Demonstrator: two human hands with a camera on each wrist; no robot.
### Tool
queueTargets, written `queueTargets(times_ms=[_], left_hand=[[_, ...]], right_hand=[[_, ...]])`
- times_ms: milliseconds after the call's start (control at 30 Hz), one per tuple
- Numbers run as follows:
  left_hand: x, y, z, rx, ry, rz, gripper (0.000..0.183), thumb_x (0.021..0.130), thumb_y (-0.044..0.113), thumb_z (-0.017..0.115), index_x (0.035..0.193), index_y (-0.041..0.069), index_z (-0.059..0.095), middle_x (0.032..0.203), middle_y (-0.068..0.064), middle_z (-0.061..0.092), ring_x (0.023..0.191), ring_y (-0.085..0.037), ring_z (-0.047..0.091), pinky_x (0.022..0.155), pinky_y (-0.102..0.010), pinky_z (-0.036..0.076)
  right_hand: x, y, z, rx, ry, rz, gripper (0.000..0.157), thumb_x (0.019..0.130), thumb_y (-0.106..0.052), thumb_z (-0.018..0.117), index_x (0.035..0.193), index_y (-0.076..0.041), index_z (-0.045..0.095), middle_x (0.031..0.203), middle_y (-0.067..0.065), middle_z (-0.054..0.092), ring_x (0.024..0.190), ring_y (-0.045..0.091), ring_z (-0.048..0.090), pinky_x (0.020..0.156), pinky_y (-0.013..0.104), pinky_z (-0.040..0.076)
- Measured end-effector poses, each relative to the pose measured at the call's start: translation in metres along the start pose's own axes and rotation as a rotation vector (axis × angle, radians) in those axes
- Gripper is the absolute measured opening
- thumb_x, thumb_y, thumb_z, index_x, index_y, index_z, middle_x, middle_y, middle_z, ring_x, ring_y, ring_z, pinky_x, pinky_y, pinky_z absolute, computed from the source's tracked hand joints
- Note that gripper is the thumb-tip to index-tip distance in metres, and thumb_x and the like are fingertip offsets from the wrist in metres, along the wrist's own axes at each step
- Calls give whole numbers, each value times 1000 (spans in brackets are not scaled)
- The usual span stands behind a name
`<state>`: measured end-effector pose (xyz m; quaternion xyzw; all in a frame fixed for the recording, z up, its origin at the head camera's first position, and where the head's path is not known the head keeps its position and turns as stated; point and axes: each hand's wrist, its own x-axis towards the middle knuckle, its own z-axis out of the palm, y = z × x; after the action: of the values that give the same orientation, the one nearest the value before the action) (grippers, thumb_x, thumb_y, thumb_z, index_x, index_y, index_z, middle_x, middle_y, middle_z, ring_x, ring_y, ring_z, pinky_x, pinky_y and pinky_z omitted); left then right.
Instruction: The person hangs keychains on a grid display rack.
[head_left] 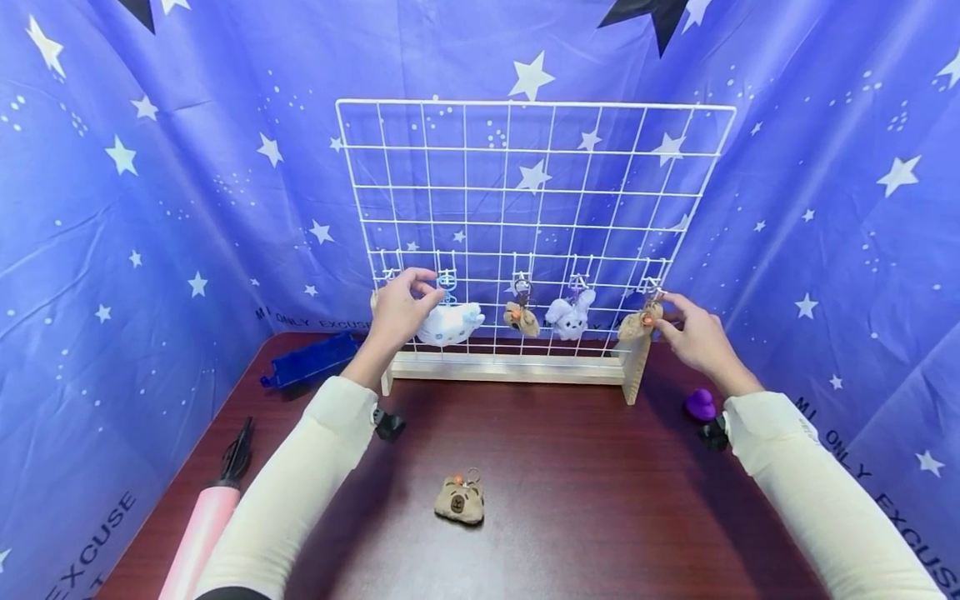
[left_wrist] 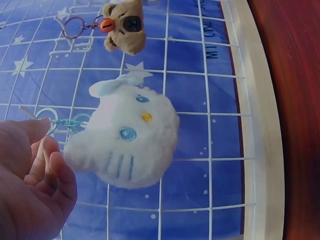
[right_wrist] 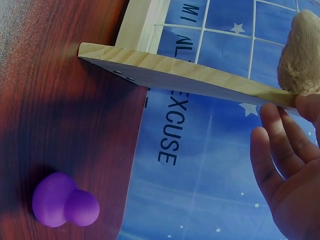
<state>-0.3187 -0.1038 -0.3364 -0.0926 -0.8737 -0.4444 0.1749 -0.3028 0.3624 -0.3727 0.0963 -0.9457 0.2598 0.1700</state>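
My left hand (head_left: 405, 310) pinches at the light blue ring (left_wrist: 46, 120) of a white cat plush keychain (left_wrist: 137, 137), which hangs from a hook on a white wire grid (head_left: 555, 223). At the grid's right end, my right hand (head_left: 701, 335) has thumb and index finger on a brown plush keychain (head_left: 636, 325) with an orange bell. Its top and ring are out of frame in the right wrist view. Between the hands hang a brown bear-like plush keychain (head_left: 525, 322) and a pale lilac long-eared one (head_left: 572, 318). Something behind my left hand is mostly hidden.
A brown plush keychain (head_left: 460, 502) lies on the dark red table (head_left: 570, 492). A blue tray-like object (head_left: 311, 363) and a pink cylinder with a black tip (head_left: 201, 533) are at left. At right sits a purple rounded object (head_left: 701, 405). Wooden feet (head_left: 634, 377) support the grid.
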Motion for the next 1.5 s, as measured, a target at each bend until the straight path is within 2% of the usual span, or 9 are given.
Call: queueTargets(times_ms=[67, 133, 233, 433, 633, 800, 1000, 1267, 1500], left_hand=[[-4, -3, -2, -16, -10, 5, 32, 93, 24, 73, 120, 7, 68, 98, -10, 75, 95, -27, 67, 108, -53, 38], [-9, -6, -4, -21, -19, 10, 32, 92, 23, 73, 117, 4, 68, 97, -11, 74, 90, -27, 66, 100, -47, 45], [-18, -12, -7, -1, -25, 13, 27, 92, 23, 73, 110, 4, 68, 96, -11, 73, 81, -25, 62, 74, -36, 50], [-43, -29, -5, 38, -88, 38, 16, 91, 22, 75, 99, 10, 69, 91, -9, 74, 77, -20, 62, 68, -28, 47], [-71, -47, 11, 52, -236, 53, 13, 92, 21, 74, 100, 11, 71, 91, -5, 75, 76, -14, 64, 71, -30, 52], [-88, -56, 24, 97, -421, 97, 12, 93, 17, 73, 104, 12, 73, 91, 1, 74, 84, -11, 66, 83, -34, 54], [-107, -63, 37, 128, -607, 186, 14, 92, 10, 73, 106, 10, 74, 90, 2, 75, 83, -8, 67, 77, -25, 54], [-121, -68, 50, 167, -873, 368, 22, 94, 7, 69, 115, 13, 75, 100, -3, 74, 94, -10, 66, 85, -25, 53], [-127, -72, 59, 223, -1010, 422, 29, 94, 8, 69, 118, 23, 76, 95, 4, 67, 88, 1, 55, 83, -18, 48]], right_hand=[[0, 0, 1, -3, 2, -4, 45, 101, -15, 62, 142, -1, 51, 109, 31, 72, 67, 27, 73, 56, 26, 52], [0, 0, 2, -3, 5, -5, 45, 101, -15, 62, 143, -1, 51, 109, 31, 72, 68, 28, 73, 56, 27, 52], [0, 0, 2, 6, 5, -1, 46, 101, -14, 62, 143, -1, 51, 110, 30, 72, 68, 29, 73, 55, 27, 53], [1, 0, 1, 10, -10, 10, 45, 102, -15, 60, 144, -2, 50, 109, 30, 72, 69, 22, 73, 60, 29, 53], [0, 0, -2, 33, -23, 21, 46, 103, -16, 59, 146, -2, 49, 109, 32, 72, 65, 13, 70, 56, 26, 53], [-2, 1, -2, 23, -31, 30, 48, 104, -17, 58, 148, -1, 47, 111, 32, 71, 69, 20, 72, 60, 29, 54], [-1, 1, 0, 41, -26, 24, 48, 103, -17, 58, 147, -1, 47, 112, 32, 71, 67, 13, 70, 57, 27, 54], [-1, 1, 0, 66, -8, 18, 47, 103, -17, 60, 145, -1, 49, 112, 33, 71, 59, 1, 64, 52, 24, 53], [-2, 0, -1, 56, -12, 18, 47, 103, -17, 60, 146, -1, 48, 111, 33, 71, 58, 6, 64, 52, 26, 53]])
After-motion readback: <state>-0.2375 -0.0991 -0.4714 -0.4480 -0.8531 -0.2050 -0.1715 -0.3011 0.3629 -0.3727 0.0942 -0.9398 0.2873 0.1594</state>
